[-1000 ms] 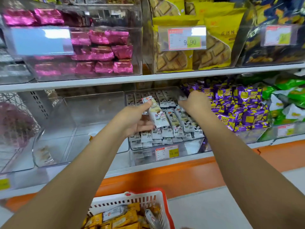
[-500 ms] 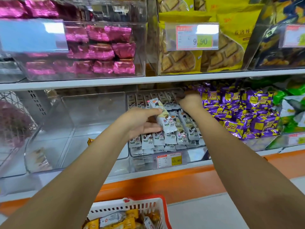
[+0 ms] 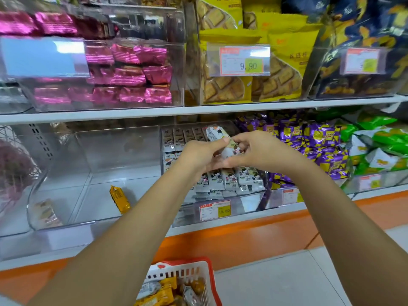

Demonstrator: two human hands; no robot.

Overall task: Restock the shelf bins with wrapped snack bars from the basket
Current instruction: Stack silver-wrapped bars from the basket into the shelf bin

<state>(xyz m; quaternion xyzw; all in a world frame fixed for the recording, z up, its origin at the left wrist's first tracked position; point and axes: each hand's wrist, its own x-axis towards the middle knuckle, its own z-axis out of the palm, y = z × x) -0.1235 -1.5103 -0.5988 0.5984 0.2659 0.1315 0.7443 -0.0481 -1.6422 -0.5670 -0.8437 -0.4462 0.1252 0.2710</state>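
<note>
A white wrapped snack bar point(image 3: 217, 134) is held over the middle clear bin point(image 3: 249, 202) on the lower shelf. My left hand point(image 3: 198, 154) grips its near end with thumb on top. My right hand point(image 3: 259, 151) has closed in from the right and pinches the same bar. Rows of matching white bars point(image 3: 229, 180) fill that bin beneath my hands. The red and white basket point(image 3: 187, 270) sits on the floor at the bottom, holding yellow and white wrapped bars point(image 3: 159, 292).
To the left a large clear bin point(image 3: 66, 195) holds one yellow bar point(image 3: 120, 198) and another packet at its front. Purple packets point(image 3: 309, 142) and green packets point(image 3: 379, 140) fill bins at right. Pink packets point(image 3: 130, 74) and yellow bags point(image 3: 284, 62) fill the upper shelf.
My right hand has come back from deep in the bin and now meets my left hand on the white bar. The view has shifted slightly closer to the shelf.
</note>
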